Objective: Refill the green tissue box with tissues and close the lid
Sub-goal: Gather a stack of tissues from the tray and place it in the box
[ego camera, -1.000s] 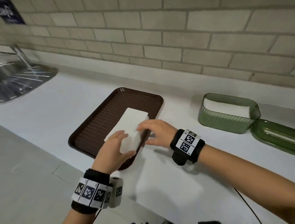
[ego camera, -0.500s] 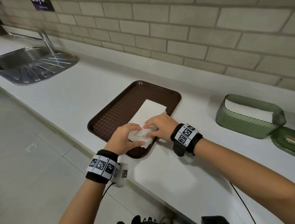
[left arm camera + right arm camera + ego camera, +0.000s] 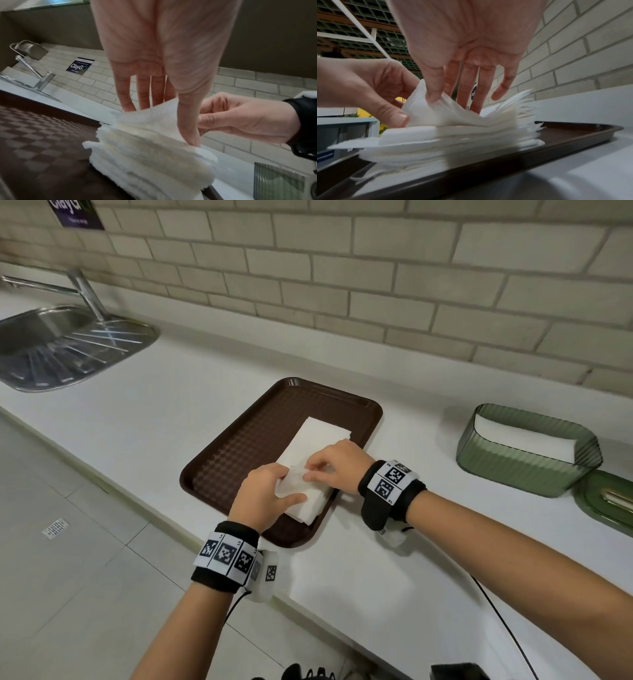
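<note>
A stack of white tissues [image 3: 318, 436] lies on the brown tray [image 3: 246, 440]. Both hands work at its near end. My left hand [image 3: 270, 494] pinches the raised top sheets [image 3: 154, 119] between thumb and fingers. My right hand [image 3: 329, 470] pinches the same raised sheets [image 3: 436, 112] from the other side, thumb in front and fingers behind on the stack [image 3: 453, 135]. The rest of the stack stays flat. The green tissue box [image 3: 513, 467] stands open at the right with white tissues inside. Its green lid [image 3: 603, 505] lies beside it on the counter.
A steel sink [image 3: 51, 347] with a faucet [image 3: 85, 292] sits at the far left of the white counter [image 3: 359, 577]. A brick wall runs behind. The counter's front edge passes under my left wrist, with tiled floor below.
My hands went from lying flat on the stack's near end to pinching and lifting its top sheets. The head view has shifted, so the tray and box sit further right.
</note>
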{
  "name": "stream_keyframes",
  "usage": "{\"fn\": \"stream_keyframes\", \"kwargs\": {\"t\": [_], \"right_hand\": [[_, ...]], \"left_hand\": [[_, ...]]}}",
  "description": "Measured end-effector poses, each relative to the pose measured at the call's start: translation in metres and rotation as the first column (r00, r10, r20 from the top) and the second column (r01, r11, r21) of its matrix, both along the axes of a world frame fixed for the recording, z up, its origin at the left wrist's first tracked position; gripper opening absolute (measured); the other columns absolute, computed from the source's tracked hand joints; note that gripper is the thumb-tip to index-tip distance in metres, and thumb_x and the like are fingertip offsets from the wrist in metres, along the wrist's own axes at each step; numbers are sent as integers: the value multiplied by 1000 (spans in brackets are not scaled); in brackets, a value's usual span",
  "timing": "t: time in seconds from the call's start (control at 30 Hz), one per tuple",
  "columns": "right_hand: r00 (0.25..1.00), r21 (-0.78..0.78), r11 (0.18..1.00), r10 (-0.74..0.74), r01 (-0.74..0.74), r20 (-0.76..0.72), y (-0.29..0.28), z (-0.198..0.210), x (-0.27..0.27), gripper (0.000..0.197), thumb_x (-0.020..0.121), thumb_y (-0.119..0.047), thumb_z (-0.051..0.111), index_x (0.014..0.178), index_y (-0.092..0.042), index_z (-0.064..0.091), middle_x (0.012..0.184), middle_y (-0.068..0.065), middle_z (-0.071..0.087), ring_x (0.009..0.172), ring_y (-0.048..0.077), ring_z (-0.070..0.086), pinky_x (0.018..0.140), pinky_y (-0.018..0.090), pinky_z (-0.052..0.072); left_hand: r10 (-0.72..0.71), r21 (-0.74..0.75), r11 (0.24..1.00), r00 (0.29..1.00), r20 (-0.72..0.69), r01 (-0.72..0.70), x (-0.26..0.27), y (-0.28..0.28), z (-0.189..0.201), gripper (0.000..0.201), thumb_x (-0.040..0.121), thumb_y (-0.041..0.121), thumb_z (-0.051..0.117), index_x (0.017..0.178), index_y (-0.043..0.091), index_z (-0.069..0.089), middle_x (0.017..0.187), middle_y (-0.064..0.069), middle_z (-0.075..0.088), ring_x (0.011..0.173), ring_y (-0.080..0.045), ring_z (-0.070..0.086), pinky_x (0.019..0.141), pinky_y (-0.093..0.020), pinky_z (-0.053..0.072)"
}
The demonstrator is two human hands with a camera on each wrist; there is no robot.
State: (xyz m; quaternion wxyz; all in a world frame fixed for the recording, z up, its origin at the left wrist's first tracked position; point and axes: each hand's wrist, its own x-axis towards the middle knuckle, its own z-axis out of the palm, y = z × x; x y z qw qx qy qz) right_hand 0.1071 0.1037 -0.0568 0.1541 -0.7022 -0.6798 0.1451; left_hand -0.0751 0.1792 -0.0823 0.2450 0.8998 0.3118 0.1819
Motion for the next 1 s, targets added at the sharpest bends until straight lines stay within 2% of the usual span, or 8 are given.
{"fn": "stream_keyframes", "kwargs": {"t": [0.2,0.37,0.43,0.5,0.63,0.77,0.87,1.0], "right_hand": [[981,93,993,-59,77,-187,-3,-7,3,25,87,-52,57,95,-29,63,86,-11,68,85,14,62,87,39,48],[968,188,970,-110,154,-228,-20,21,23,43,72,-51,76,106,-30,60,94,-15,64,91,9,55,93,37,42],[928,250,935,-158,250,-338,-38,39,40,28,70,-37,82,89,-26,66,82,-16,67,79,1,59,82,28,48],[836,239,893,-224,382,-501,-66,57,53,23,67,-25,88,75,-23,67,69,-17,66,64,-4,58,67,17,46],[567,195,781,-233,593,-791,-135,71,70,25,64,-3,85,85,-6,71,81,-2,74,71,9,68,66,22,53],[316,41,651,-311,758,-896,-197,56,68,28,72,-5,79,90,-17,61,80,-10,75,75,0,70,69,17,53],[256,-39,625,-374,780,-891,-236,34,74,47,64,-13,84,107,-9,68,103,1,75,99,17,70,86,32,55],[169,-131,549,-462,825,-870,-278,3,87,57,59,-2,87,112,-6,66,106,6,74,98,19,70,85,31,56]], "left_hand": [[52,104,993,997,62,-58,10,2,6,24,86,31,70,88,8,62,75,-3,62,70,-20,58,65,-36,49],[-72,129,991,964,256,39,18,-3,66,22,89,17,66,79,17,46,60,3,46,54,-13,41,53,-23,34],[-113,78,993,937,330,92,22,-11,95,26,89,15,67,78,12,44,63,-4,44,57,-14,40,54,-21,33],[-122,-124,972,881,458,199,27,-23,115,18,88,14,68,84,4,53,75,-13,57,68,-21,57,62,-27,46],[-33,-513,747,795,605,422,55,-56,111,30,87,6,65,117,6,60,110,-7,71,102,-22,69,87,-36,57],[-53,-708,469,817,574,528,103,-88,71,46,86,15,67,129,4,53,125,-15,65,117,-32,61,98,-49,49],[-121,-795,336,860,496,505,134,-112,44,50,81,14,73,127,5,56,124,-12,66,117,-29,61,101,-49,47],[-265,-829,267,865,427,491,161,-139,23,53,74,0,76,123,2,56,118,-11,69,111,-28,65,94,-42,53]]}}
